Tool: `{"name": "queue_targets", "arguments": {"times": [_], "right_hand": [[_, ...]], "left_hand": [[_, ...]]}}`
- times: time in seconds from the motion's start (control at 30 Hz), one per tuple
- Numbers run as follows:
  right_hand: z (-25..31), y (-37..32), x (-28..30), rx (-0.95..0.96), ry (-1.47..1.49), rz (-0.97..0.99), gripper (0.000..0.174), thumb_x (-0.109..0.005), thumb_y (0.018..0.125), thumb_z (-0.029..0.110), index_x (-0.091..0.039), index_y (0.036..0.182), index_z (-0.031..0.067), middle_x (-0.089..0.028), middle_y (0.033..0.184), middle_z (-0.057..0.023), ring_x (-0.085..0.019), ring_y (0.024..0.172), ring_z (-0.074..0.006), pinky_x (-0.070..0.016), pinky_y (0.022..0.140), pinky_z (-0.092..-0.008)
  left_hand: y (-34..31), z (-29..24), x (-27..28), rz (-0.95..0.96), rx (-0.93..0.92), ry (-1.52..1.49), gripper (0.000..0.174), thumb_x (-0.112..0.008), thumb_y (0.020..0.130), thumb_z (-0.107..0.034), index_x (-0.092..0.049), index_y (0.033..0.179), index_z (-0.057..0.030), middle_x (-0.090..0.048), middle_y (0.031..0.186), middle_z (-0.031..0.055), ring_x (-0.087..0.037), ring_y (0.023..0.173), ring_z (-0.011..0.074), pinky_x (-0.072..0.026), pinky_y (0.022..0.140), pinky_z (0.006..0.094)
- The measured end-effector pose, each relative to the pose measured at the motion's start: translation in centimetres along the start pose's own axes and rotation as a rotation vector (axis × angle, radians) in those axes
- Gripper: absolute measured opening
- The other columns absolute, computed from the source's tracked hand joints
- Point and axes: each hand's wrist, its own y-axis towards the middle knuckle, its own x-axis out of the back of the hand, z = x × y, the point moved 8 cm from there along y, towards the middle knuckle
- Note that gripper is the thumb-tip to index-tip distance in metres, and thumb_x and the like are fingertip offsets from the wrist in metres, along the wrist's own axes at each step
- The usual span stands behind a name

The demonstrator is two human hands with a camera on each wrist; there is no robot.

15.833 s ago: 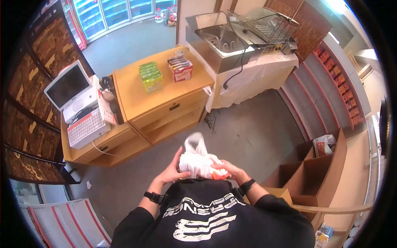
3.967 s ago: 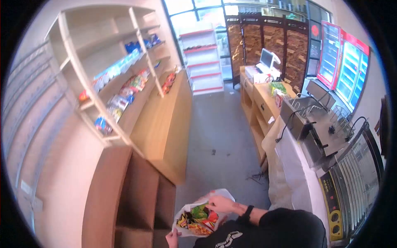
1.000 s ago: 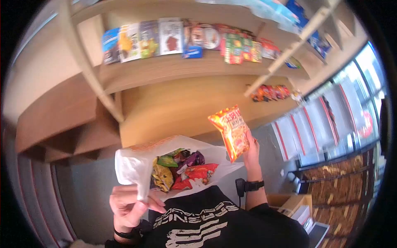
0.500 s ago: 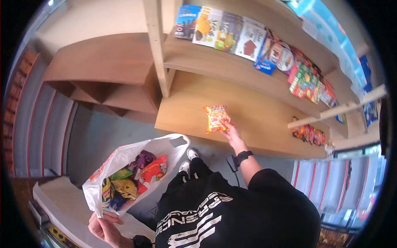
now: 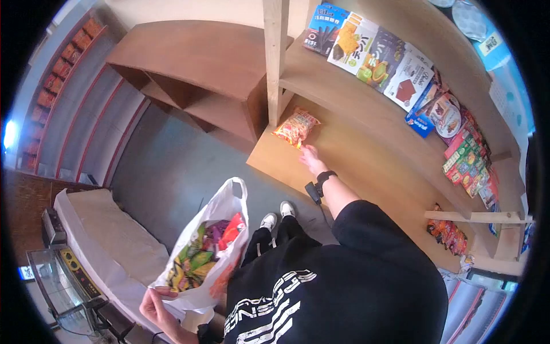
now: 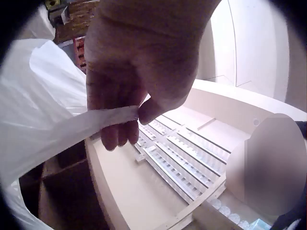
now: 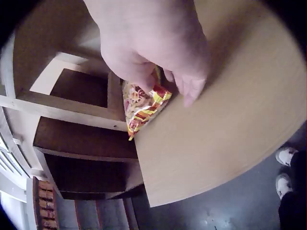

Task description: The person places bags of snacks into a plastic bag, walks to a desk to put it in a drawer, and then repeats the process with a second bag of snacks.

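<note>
One orange snack packet (image 5: pixel 295 127) lies on the shelf (image 5: pixel 366 150), upper middle of frame, the right hand (image 5: pixel 313 159) pinching its edge; probably light, crinkly, crushable, best held by the seam. Lower left, the left hand (image 6: pixel 139 72) pinches the bag (image 5: pixel 220 198) handle

**Bare board to the right, post and cubbies shutting the left**

My right hand (image 5: pixel 312 159) pinches the snack packet (image 5: pixel 295 127) at the left end of the wooden shelf board (image 5: pixel 378 166). To its right the board lies bare, a wide lane for a hand. Just beyond the packet the upright post (image 5: pixel 275 57) stands in the way, and the cubby unit (image 5: pixel 195 57) walls off the left. The upper shelf (image 5: pixel 338 92) hangs over the rear of the board, with boxes (image 5: pixel 372 54) lined along it. Far right, a cluster of red packets (image 5: pixel 447 235) takes up the board. My left hand (image 5: pixel 157 304) holds the plastic bag (image 5: pixel 215 229) by its handle over open floor (image 5: pixel 166 166), near the white-draped table (image 5: pixel 109 241).
</note>
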Motion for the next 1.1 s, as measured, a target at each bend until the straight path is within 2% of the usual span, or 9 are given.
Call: {"name": "queue_targets", "arguments": {"times": [0.2, 0.47, 0.6, 0.67, 0.73, 0.8, 0.83, 0.9, 1.1], "right_hand": [[-0.5, 1.5, -0.4, 0.064, -0.197, -0.116, 0.068, -0.064, 0.083, 0.029, -0.024, 0.138, 0.0231, -0.047, 0.120, -0.0100, -0.053, 0.091, -0.0175, -0.0487, 0.072, -0.0345], [6.2, 7.4, -0.8, 0.405, -0.374, -0.119, 0.041, -0.063, 0.084, 0.017, -0.048, 0.120, 0.0026, -0.058, 0.112, -0.0078, -0.053, 0.105, -0.0199, -0.0441, 0.088, -0.0354], [11.2, -3.8, -6.1, 0.683, -0.552, -0.359, 0.021, -0.060, 0.087, 0.013, -0.053, 0.101, -0.0014, -0.060, 0.098, -0.0085, -0.056, 0.097, -0.0192, -0.0451, 0.085, -0.0333], [11.0, -11.8, -13.3, 0.919, -0.297, 0.226, 0.013, -0.058, 0.088, 0.009, -0.053, 0.098, 0.0017, -0.058, 0.089, -0.0063, -0.058, 0.086, -0.0178, -0.0481, 0.078, -0.0308], [8.4, -24.3, -20.4, 0.634, -0.236, 0.747, 0.010, -0.059, 0.087, 0.009, -0.056, 0.096, 0.0049, -0.058, 0.082, -0.0036, -0.058, 0.073, -0.0130, -0.0496, 0.068, -0.0280], [3.8, -31.7, -24.9, 0.748, -0.780, 1.187, 0.022, -0.066, 0.083, 0.016, -0.061, 0.101, 0.0037, -0.064, 0.092, -0.0082, -0.062, 0.080, -0.0152, -0.0516, 0.073, -0.0272], [1.8, -34.2, -25.9, 0.502, -0.787, 1.335, 0.036, -0.071, 0.078, 0.021, -0.061, 0.107, 0.0031, -0.063, 0.095, -0.0130, -0.062, 0.088, -0.0217, -0.0509, 0.078, -0.0339], [-3.1, -33.9, -26.8, 0.691, -0.948, 1.414, 0.043, -0.071, 0.076, 0.020, -0.058, 0.114, 0.0030, -0.057, 0.115, -0.0160, -0.061, 0.100, -0.0228, -0.0509, 0.082, -0.0341], [-4.6, -31.4, -24.1, 0.722, -1.536, 1.556, 0.064, -0.072, 0.070, 0.032, -0.050, 0.126, 0.0107, -0.052, 0.122, -0.0188, -0.055, 0.109, -0.0311, -0.0458, 0.092, -0.0380]], "left_hand": [[-2.6, 2.8, 0.7, -0.072, 0.132, -0.102, 0.040, -0.045, 0.096, -0.019, -0.059, 0.067, 0.0054, -0.059, 0.061, 0.0093, -0.054, 0.055, 0.0142, -0.0417, 0.058, 0.0269], [-2.8, 2.3, -0.2, -0.076, 0.140, -0.070, 0.032, -0.045, 0.096, -0.016, -0.060, 0.076, 0.0044, -0.058, 0.070, 0.0057, -0.056, 0.060, 0.0123, -0.0438, 0.058, 0.0248], [-1.6, 2.5, -0.6, -0.075, 0.101, -0.141, 0.030, -0.044, 0.097, -0.014, -0.059, 0.081, 0.0044, -0.062, 0.081, 0.0090, -0.056, 0.061, 0.0111, -0.0438, 0.058, 0.0241], [-0.5, 1.9, -1.3, -0.034, 0.043, -0.228, 0.028, -0.044, 0.097, -0.014, -0.059, 0.082, 0.0048, -0.064, 0.093, 0.0128, -0.056, 0.061, 0.0111, -0.0444, 0.060, 0.0237], [0.2, 1.5, -2.0, -0.014, 0.049, -0.227, 0.028, -0.045, 0.097, -0.014, -0.059, 0.082, 0.0050, -0.064, 0.096, 0.0139, -0.057, 0.062, 0.0113, -0.0449, 0.060, 0.0236], [0.8, 0.5, -2.8, 0.015, 0.032, -0.240, 0.028, -0.045, 0.097, -0.014, -0.059, 0.081, 0.0052, -0.065, 0.099, 0.0146, -0.057, 0.061, 0.0113, -0.0459, 0.062, 0.0231], [1.0, 0.2, -3.1, 0.030, 0.028, -0.245, 0.028, -0.045, 0.097, -0.014, -0.059, 0.081, 0.0052, -0.065, 0.099, 0.0146, -0.057, 0.061, 0.0113, -0.0459, 0.062, 0.0231], [1.5, -0.4, -3.4, 0.055, -0.022, -0.224, 0.028, -0.046, 0.096, -0.014, -0.060, 0.082, 0.0048, -0.065, 0.099, 0.0146, -0.058, 0.061, 0.0110, -0.0459, 0.062, 0.0232], [2.3, -1.2, -3.9, 0.028, -0.070, -0.351, 0.025, -0.047, 0.096, -0.012, -0.061, 0.085, 0.0066, -0.065, 0.094, 0.0143, -0.061, 0.063, 0.0124, -0.0484, 0.059, 0.0233]]}}
